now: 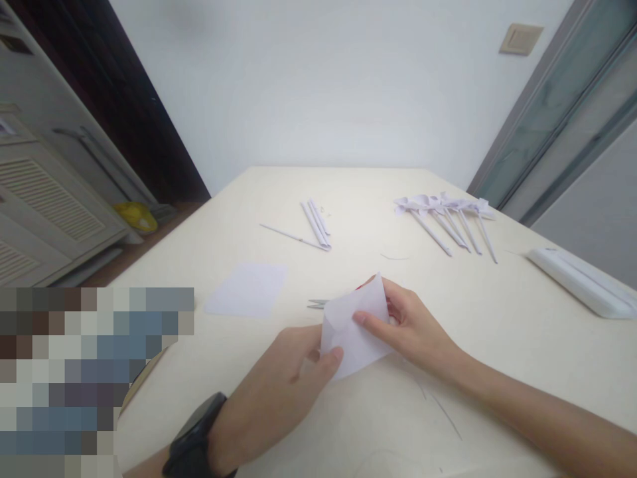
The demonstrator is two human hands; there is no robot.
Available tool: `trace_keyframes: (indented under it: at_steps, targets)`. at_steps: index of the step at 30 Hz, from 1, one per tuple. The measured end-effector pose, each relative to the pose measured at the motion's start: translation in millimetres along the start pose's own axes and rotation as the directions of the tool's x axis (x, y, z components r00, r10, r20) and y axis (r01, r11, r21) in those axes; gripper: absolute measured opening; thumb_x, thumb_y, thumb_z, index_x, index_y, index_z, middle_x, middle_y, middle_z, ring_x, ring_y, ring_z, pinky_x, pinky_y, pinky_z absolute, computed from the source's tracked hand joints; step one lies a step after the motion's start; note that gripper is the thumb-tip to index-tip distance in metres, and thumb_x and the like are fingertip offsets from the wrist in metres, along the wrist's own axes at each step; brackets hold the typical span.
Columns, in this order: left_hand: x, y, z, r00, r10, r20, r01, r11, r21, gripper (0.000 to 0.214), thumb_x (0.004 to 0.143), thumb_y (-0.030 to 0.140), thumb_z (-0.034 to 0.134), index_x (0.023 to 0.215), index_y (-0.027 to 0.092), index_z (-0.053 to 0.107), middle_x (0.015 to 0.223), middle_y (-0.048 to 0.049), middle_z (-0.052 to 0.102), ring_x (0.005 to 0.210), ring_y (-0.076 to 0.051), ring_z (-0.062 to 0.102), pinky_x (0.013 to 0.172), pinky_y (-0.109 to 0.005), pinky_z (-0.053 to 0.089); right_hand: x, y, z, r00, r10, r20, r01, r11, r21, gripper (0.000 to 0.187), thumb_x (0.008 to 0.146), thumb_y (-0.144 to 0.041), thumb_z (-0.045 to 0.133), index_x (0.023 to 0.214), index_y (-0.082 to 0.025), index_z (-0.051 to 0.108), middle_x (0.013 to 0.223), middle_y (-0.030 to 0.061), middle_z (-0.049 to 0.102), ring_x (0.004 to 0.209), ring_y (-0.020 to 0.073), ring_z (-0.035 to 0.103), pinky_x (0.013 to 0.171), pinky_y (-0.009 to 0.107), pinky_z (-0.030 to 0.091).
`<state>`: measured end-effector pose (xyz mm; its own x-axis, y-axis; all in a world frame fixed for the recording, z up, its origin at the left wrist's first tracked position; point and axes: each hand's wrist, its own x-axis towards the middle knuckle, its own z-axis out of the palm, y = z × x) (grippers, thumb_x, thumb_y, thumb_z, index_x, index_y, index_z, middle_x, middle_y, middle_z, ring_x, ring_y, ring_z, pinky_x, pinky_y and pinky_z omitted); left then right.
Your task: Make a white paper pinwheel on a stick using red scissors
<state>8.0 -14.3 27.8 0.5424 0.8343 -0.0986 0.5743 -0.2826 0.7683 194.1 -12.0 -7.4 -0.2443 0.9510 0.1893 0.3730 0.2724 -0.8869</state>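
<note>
Cream tbl (pixel 472 299) runs far to white wall (pixel 318 86) w/ switch (pixel 521 40) far R; louvred cabinet (pixel 37 192) & yellow item (pixel 135 216) on flr (pixel 174 222), far L. Over near-ctr tbl, person's L hand (pixel 286 368) & R hand (pixel 415 332) both pinch paper sheet (pixel 353 342), thumbs on top. Scissors (pixel 317 304) partly behind; flat paper (pixel 246 290) L, paper rolls (pixel 313 224) far ctr, paper-topped sticks (pixel 423 201) far R.

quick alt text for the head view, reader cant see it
A person's left hand and right hand hold a white paper sheet over a pale table. Gray scissor blades show behind it, with another sheet to the left. Farther back lie rolled paper sticks and, at right, folded-paper shapes on sticks.
</note>
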Motion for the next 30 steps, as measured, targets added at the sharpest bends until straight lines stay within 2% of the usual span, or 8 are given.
trace_keyframes:
  at_steps: [5, 7, 10, 12, 16, 21, 25, 30]
  targets:
    - [3, -13, 2.9, 0.998, -0.067, -0.001, 0.064, 0.963, -0.262, 0.027, 0.082, 0.033, 0.047, 0.075, 0.019, 0.069, 0.069, 0.0001, 0.068, 0.065, -0.02, 0.06, 0.06, -0.027, 0.048, -1, -3, -2, 0.997, -0.033, -0.069, 0.027, 0.996, -0.084, 0.009, 0.083, -0.021, 0.053, 0.092, -0.02, 0.054, 0.087, 0.0017, 0.062, 0.067, 0.0136, 0.052, 0.051, 0.022, 0.036]
    - [5, -21, 6.9, 0.994, -0.111, -0.018, 0.098, 0.933, -0.345, 0.028, 0.082, 0.036, 0.048, 0.084, 0.019, 0.07, 0.071, -0.0011, 0.07, 0.066, -0.022, 0.062, 0.058, -0.028, 0.048, -2, -5, -1, 0.995, -0.069, -0.074, 0.061, 0.992, -0.109, 0.01, 0.082, -0.021, 0.054, 0.092, -0.02, 0.054, 0.086, 0.0015, 0.061, 0.068, 0.0138, 0.052, 0.052, 0.023, 0.037]
    - [6, -28, 12.3, 0.993, -0.118, -0.002, 0.105, 0.888, -0.448, 0.031, 0.082, 0.038, 0.05, 0.102, 0.021, 0.066, 0.086, -0.0024, 0.072, 0.079, -0.023, 0.064, 0.069, -0.031, 0.05, -3, -7, 3, 0.992, -0.104, -0.07, 0.095, 0.987, -0.131, 0.014, 0.081, -0.022, 0.058, 0.094, -0.021, 0.053, 0.087, 0.0011, 0.061, 0.072, 0.0147, 0.054, 0.056, 0.023, 0.04]
    - [6, -30, 15.0, 0.991, -0.133, -0.01, 0.111, 0.871, -0.479, 0.032, 0.081, 0.039, 0.052, 0.106, 0.022, 0.065, 0.095, -0.0024, 0.071, 0.087, -0.023, 0.063, 0.077, -0.032, 0.05, -4, -7, 6, 0.992, -0.11, -0.068, 0.098, 0.983, -0.153, 0.018, 0.08, -0.022, 0.059, 0.096, -0.022, 0.053, 0.089, 0.0008, 0.061, 0.075, 0.0151, 0.055, 0.057, 0.023, 0.04]
    - [6, -32, 18.0, 0.991, -0.135, -0.005, 0.117, 0.871, -0.478, 0.029, 0.079, 0.034, 0.056, 0.105, 0.022, 0.063, 0.096, -0.0023, 0.071, 0.089, -0.023, 0.063, 0.078, -0.032, 0.049, -7, -6, 8, 0.991, -0.114, -0.076, 0.094, 0.97, -0.223, 0.014, 0.08, -0.022, 0.058, 0.092, -0.022, 0.052, 0.092, 0.0007, 0.061, 0.077, 0.0158, 0.056, 0.057, 0.024, 0.039]
    - [7, -32, 20.0, 0.995, -0.051, 0.086, 0.088, 0.852, -0.516, 0.017, 0.079, 0.02, 0.054, 0.091, 0.015, 0.064, 0.082, -0.0044, 0.071, 0.077, -0.021, 0.066, 0.074, -0.033, 0.05, -10, -4, 5, 0.973, -0.213, -0.087, 0.175, 0.929, -0.326, 0.014, 0.079, -0.01, 0.053, 0.083, -0.022, 0.048, 0.082, -0.0004, 0.059, 0.072, 0.0151, 0.054, 0.057, 0.025, 0.039]
    - [7, -30, 19.7, 0.992, -0.013, 0.127, 0.085, 0.808, -0.584, 0.016, 0.079, 0.016, 0.054, 0.091, 0.014, 0.063, 0.077, -0.0042, 0.071, 0.075, -0.02, 0.065, 0.072, -0.031, 0.049, -11, 0, 4, 0.929, -0.37, -0.014, 0.331, 0.846, -0.419, 0.025, 0.074, -0.001, 0.047, 0.088, -0.021, 0.046, 0.089, 0.0034, 0.058, 0.085, 0.0189, 0.055, 0.068, 0.029, 0.044]
    - [10, -24, 12.5, 0.994, -0.011, 0.109, 0.068, 0.841, -0.536, 0.013, 0.079, 0.021, 0.055, 0.084, 0.015, 0.065, 0.081, -0.0051, 0.07, 0.081, -0.022, 0.064, 0.077, -0.035, 0.048, -9, -3, 5, 0.884, -0.439, 0.161, 0.462, 0.767, -0.446, 0.041, 0.078, -0.01, 0.047, 0.118, -0.018, 0.04, 0.116, 0.0106, 0.052, 0.104, 0.0217, 0.05, 0.082, 0.034, 0.045]
